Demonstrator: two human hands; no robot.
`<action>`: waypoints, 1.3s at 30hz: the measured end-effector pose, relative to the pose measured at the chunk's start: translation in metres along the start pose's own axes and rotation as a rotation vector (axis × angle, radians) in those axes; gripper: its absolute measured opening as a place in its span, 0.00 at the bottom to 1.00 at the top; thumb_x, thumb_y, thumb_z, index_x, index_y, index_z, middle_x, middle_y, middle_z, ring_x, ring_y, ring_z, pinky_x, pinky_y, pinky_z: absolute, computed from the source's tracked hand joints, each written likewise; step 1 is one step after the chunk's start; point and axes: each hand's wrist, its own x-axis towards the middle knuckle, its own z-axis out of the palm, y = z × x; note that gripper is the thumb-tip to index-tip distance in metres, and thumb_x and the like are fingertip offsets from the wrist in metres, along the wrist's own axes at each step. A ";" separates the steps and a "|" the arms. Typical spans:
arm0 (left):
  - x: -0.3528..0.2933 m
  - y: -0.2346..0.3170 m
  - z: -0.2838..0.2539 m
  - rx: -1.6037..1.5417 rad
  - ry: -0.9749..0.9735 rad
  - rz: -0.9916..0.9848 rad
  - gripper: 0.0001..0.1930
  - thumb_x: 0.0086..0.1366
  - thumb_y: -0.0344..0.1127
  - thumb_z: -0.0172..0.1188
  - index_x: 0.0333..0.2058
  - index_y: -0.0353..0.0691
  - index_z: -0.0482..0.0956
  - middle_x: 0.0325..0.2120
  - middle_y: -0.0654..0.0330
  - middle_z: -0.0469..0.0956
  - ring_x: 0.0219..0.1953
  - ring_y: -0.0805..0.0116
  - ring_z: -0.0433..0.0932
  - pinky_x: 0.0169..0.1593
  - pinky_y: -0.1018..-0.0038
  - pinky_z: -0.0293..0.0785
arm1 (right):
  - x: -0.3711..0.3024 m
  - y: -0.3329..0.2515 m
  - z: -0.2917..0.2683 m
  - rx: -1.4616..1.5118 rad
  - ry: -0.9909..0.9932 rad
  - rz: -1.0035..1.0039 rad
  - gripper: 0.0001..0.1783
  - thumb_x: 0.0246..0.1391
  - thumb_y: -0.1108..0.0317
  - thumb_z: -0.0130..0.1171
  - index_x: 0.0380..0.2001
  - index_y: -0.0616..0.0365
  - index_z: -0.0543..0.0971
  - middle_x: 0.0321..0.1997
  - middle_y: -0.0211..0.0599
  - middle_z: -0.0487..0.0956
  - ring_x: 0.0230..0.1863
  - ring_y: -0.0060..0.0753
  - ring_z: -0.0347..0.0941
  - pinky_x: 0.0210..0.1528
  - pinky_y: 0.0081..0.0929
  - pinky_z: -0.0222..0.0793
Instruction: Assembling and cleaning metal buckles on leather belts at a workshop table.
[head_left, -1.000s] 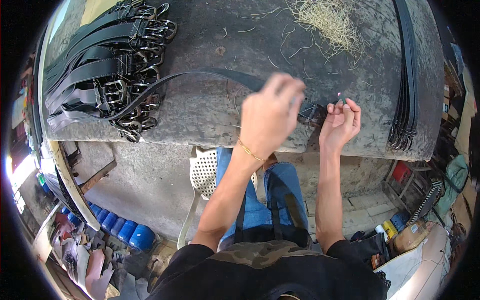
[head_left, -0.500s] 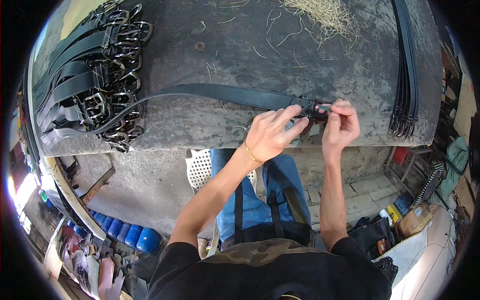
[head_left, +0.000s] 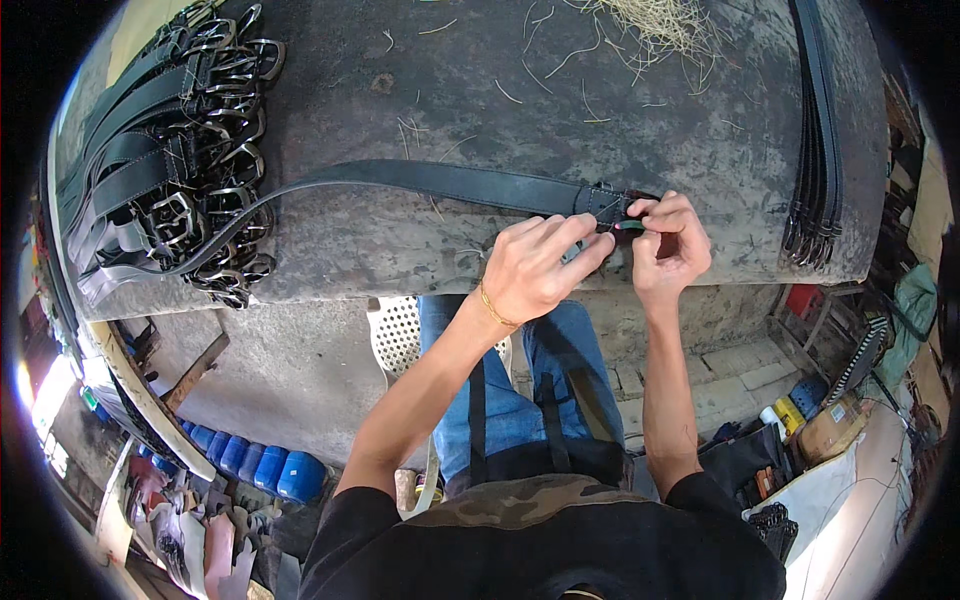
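A long black leather belt (head_left: 440, 178) with light stitching along its edges lies curved across the work table. My left hand (head_left: 532, 262) grips its buckle end from the near side, thumb and forefinger at the edge. Just to the right, my right hand (head_left: 673, 245) is closed in a pinch on a small green thing with a pinkish tip (head_left: 628, 226), too small to name for sure. That thing sits close against the belt's end. The buckle is mostly hidden by my fingers.
Many buckled belts (head_left: 150, 180) are heaped at the table's left; the belt's far tail runs over them. Stitched black straps (head_left: 815, 130) hang along the right side. Pale thread scraps (head_left: 665, 35) lie at the back. Blue containers (head_left: 299, 478) stand on the floor below left.
My right hand has shifted slightly left and up, with the green thing now lower and nearer my left fingertips. The whole view has drifted a little; my left hand keeps hold of the belt.
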 end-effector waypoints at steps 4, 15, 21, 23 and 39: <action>-0.001 0.000 0.002 -0.012 0.012 -0.002 0.18 0.40 0.29 0.61 0.35 0.44 0.82 0.32 0.60 0.74 0.28 0.66 0.78 0.28 0.74 0.75 | 0.001 -0.001 0.001 -0.020 -0.005 -0.010 0.09 0.32 0.90 0.45 0.19 0.67 0.67 0.22 0.38 0.69 0.26 0.31 0.70 0.32 0.24 0.70; -0.001 -0.001 0.000 -0.004 0.002 0.007 0.19 0.38 0.28 0.60 0.35 0.43 0.82 0.32 0.60 0.74 0.28 0.66 0.78 0.28 0.74 0.75 | 0.003 -0.006 0.003 -0.102 -0.053 -0.024 0.08 0.32 0.89 0.48 0.20 0.68 0.68 0.21 0.39 0.70 0.26 0.31 0.69 0.32 0.24 0.71; 0.001 -0.002 0.002 -0.020 0.013 0.015 0.20 0.37 0.28 0.60 0.35 0.43 0.82 0.32 0.60 0.74 0.27 0.66 0.77 0.27 0.74 0.74 | 0.003 -0.003 0.000 -0.091 -0.071 -0.032 0.07 0.34 0.89 0.48 0.21 0.68 0.68 0.23 0.38 0.70 0.26 0.30 0.70 0.32 0.24 0.70; 0.001 -0.001 0.002 -0.020 0.028 0.024 0.20 0.36 0.28 0.61 0.35 0.44 0.82 0.32 0.60 0.73 0.26 0.66 0.77 0.27 0.74 0.74 | -0.001 0.002 -0.004 -0.004 -0.029 0.019 0.07 0.37 0.88 0.47 0.22 0.68 0.68 0.24 0.38 0.70 0.27 0.30 0.69 0.33 0.25 0.71; 0.119 -0.016 -0.038 0.006 0.209 -0.294 0.08 0.54 0.32 0.64 0.34 0.42 0.80 0.39 0.57 0.77 0.31 0.56 0.79 0.34 0.68 0.77 | -0.001 0.004 0.004 0.288 0.362 0.292 0.08 0.51 0.88 0.46 0.33 0.66 0.71 0.37 0.38 0.69 0.36 0.23 0.69 0.44 0.37 0.78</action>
